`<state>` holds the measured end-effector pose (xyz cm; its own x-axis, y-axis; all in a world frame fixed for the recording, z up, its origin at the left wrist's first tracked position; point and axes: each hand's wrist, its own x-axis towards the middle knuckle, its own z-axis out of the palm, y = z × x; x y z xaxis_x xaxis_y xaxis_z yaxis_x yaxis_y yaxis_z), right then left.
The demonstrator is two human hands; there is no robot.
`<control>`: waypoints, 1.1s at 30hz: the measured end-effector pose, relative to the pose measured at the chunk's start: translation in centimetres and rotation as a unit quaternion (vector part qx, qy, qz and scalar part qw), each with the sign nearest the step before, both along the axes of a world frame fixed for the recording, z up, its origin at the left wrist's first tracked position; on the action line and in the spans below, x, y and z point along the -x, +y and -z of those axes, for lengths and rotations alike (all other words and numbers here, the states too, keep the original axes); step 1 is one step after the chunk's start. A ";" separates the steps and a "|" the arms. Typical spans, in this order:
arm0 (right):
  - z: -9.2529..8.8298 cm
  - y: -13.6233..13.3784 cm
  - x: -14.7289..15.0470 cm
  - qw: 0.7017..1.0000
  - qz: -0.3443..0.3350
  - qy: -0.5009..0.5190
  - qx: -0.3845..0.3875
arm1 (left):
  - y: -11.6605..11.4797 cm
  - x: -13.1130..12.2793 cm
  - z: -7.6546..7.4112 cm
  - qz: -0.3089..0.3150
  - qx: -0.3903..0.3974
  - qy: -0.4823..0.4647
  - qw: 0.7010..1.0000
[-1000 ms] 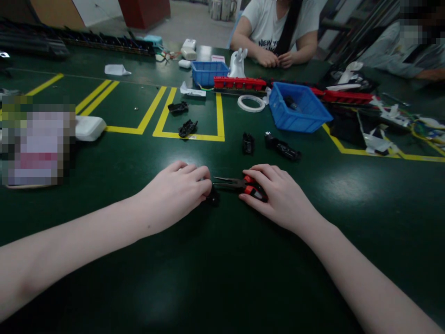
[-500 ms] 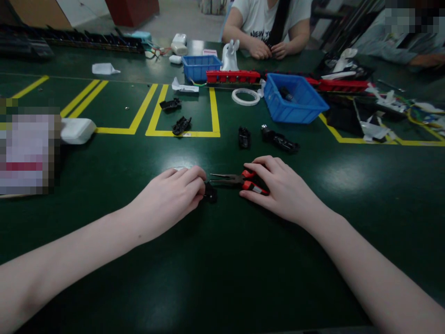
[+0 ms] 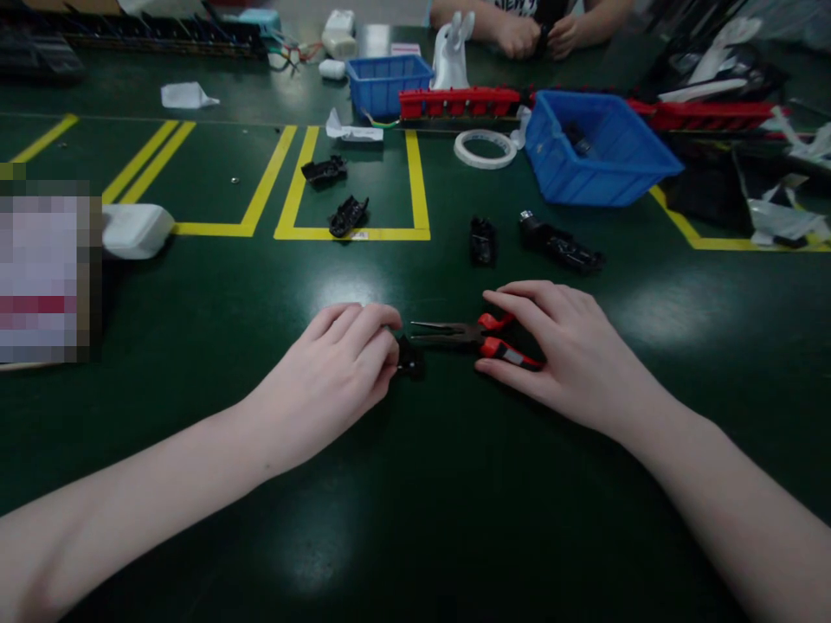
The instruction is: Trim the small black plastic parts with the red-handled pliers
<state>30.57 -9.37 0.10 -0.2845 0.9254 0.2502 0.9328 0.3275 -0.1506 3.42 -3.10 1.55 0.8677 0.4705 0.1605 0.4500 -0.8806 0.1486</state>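
From my remote seat I have the pliers (image 3: 464,336) on the table (image 3: 415,502), well in from its far edge, their tips slightly parted and aimed at the left hand (image 3: 334,368). That hand is closed on a small black part (image 3: 411,360), whose end pokes out just beside those tips; I cannot tell whether they touch. The right hand (image 3: 577,355) curves around the red handles (image 3: 494,347), fingers and thumb loosely spread, and I cannot tell whether it grips them. Just beyond, I see a short black casing (image 3: 483,242) and a longer black piece (image 3: 563,246). Farther out is a yellow-taped outline (image 3: 421,195), with a dark shell (image 3: 325,171) across its left edge and a second shell (image 3: 349,216) at its near edge. Toward the table's far edge are a white roll (image 3: 486,163), a blue bin (image 3: 603,177) and another person's hands (image 3: 518,39)
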 end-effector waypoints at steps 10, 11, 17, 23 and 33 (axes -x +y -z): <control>-1.3 -0.4 7.2 0.960 -0.179 0.184 -0.110 | 0.7 0.2 -0.5 0.026 0.165 -0.142 0.976; -1.3 -0.1 7.6 0.958 -0.174 0.201 -0.112 | 0.9 0.4 -0.6 0.026 0.184 -0.150 0.971; -1.1 1.6 8.7 0.961 -0.153 0.213 -0.092 | 3.0 2.0 -0.4 0.017 0.251 -0.168 0.953; -0.7 1.6 8.4 0.969 -0.091 0.224 -0.039 | 5.1 2.9 0.5 0.077 0.258 -0.090 0.959; -0.3 1.9 8.4 0.963 -0.082 0.252 0.053 | 5.1 2.5 0.5 0.070 0.233 -0.048 0.969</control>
<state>22.14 -7.44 0.41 -0.2964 0.9061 0.3018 0.6688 0.4225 -0.6118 0.93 2.03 1.06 0.9197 0.3903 0.0428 0.2952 -0.7592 0.5801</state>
